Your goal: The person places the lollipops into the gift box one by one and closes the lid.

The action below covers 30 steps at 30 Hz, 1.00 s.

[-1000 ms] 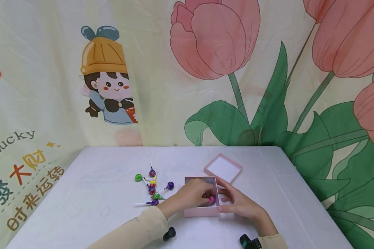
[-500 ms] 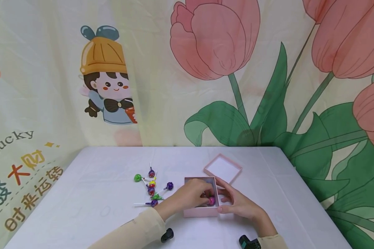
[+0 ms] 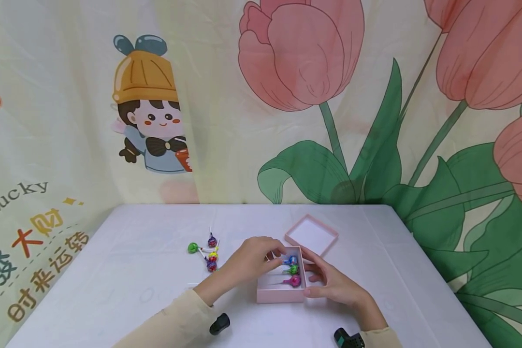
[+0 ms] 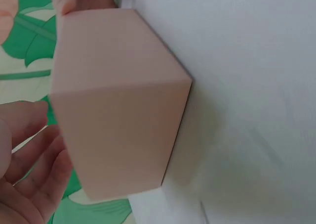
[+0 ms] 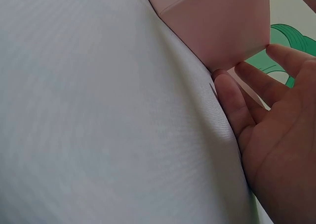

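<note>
A pink open-topped box (image 3: 281, 296) stands on the table. Inside it lie a blue lollipop (image 3: 292, 260), a green lollipop (image 3: 293, 269) and a pink lollipop (image 3: 294, 281), their sticks pointing left. My left hand (image 3: 254, 258) hovers over the box's left edge, fingers loosely bent around nothing visible. In the left wrist view, the same hand's fingers (image 4: 42, 169) show beside the box wall. Against the box's right side rests my right hand (image 3: 337, 285); its fingertips touch the wall in the right wrist view, the fingers spread and fairly straight.
Several lollipops lie in a cluster left of the box, including a green one (image 3: 193, 248), a purple one (image 3: 212, 240) and a yellow-wrapped one (image 3: 213, 255). My left forearm covers part of that area. The pink box lid (image 3: 311, 235) lies behind the box.
My left hand has come up and left out of the box, uncovering the lollipops in it. Its forearm now hides some of the loose lollipops. The right hand stays against the box.
</note>
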Each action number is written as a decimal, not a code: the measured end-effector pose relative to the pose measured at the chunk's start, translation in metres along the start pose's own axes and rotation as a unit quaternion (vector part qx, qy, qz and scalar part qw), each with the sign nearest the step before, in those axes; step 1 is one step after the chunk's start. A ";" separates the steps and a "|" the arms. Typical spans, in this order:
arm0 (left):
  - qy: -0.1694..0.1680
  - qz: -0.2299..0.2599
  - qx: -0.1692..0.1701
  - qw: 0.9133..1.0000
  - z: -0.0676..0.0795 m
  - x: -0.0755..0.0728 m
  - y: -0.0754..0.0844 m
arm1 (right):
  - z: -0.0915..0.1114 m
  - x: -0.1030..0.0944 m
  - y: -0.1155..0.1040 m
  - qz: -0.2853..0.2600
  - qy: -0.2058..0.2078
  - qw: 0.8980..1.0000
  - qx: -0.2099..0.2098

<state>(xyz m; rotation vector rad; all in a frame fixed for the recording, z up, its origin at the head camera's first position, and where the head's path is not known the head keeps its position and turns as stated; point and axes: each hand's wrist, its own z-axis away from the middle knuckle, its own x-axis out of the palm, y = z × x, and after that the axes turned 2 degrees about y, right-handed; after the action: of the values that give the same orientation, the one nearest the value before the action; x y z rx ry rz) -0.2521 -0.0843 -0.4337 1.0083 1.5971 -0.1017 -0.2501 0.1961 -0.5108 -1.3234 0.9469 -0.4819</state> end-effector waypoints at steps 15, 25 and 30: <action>0.074 0.017 -0.119 0.990 0.029 -0.032 -0.037 | 0.001 -0.001 -0.001 -0.004 0.001 1.000 -0.003; 0.073 0.014 -0.184 0.980 0.047 -0.029 -0.056 | 0.005 -0.004 -0.003 0.001 0.009 1.000 0.004; 0.067 0.006 -0.213 0.975 0.056 -0.027 -0.059 | 0.001 -0.002 -0.003 0.001 0.001 1.000 0.003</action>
<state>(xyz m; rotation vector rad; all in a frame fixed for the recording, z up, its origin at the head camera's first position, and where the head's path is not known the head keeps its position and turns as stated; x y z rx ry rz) -0.2493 -0.1670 -0.4550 0.6985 1.6419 0.3121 -0.2495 0.1978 -0.5075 -1.3169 0.9486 -0.4848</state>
